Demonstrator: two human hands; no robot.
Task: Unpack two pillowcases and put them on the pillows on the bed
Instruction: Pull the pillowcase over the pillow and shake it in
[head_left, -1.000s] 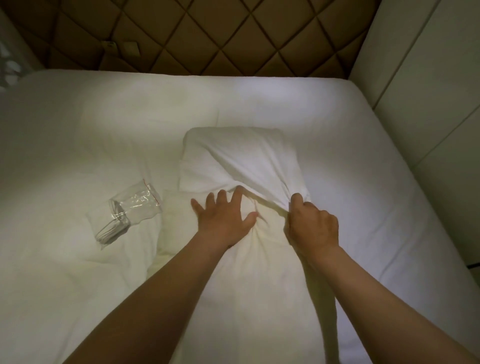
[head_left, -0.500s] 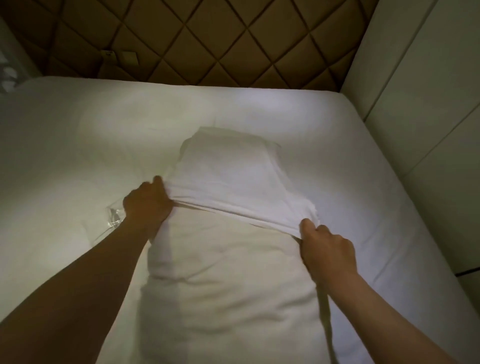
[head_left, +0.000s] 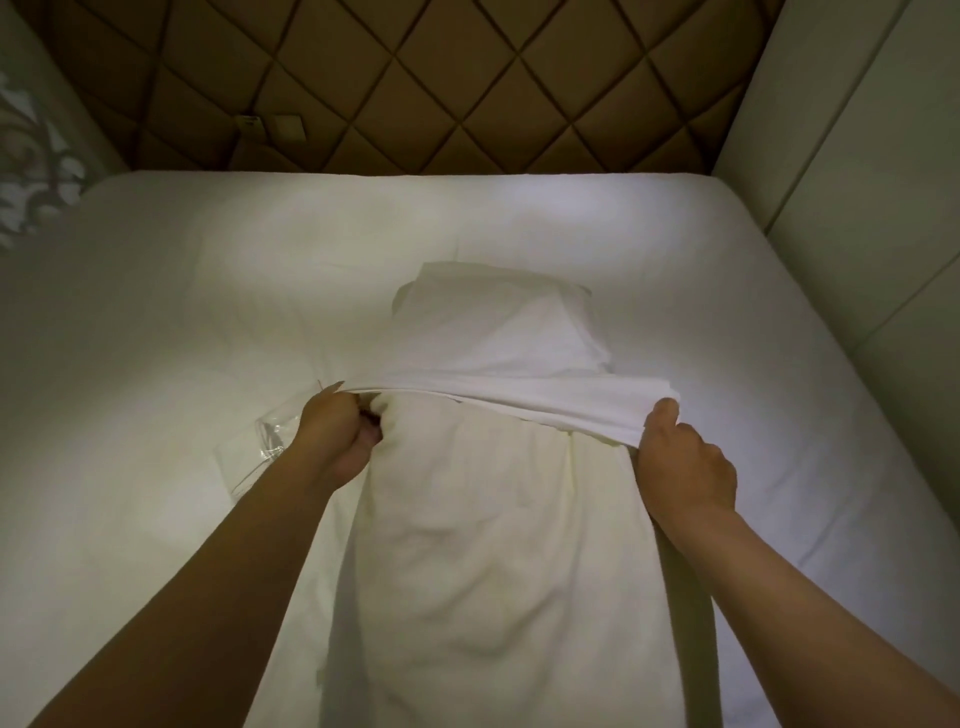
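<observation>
Midway down the bed (head_left: 156, 312), both hands are now stretching the pillowcase (head_left: 498, 343) mouth wide over the pillow (head_left: 493, 545). A second ago the left hand (head_left: 337, 436) was pressing flat on the pillow; now it's fisted on the hem's left corner, hiding the plastic bag (head_left: 260, 441), while the right hand (head_left: 685, 467) is pinching the other corner, so it looks ready for pulling.

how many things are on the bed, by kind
pillow: 1
pillowcase: 1
clear plastic bag: 1
total: 3
</observation>
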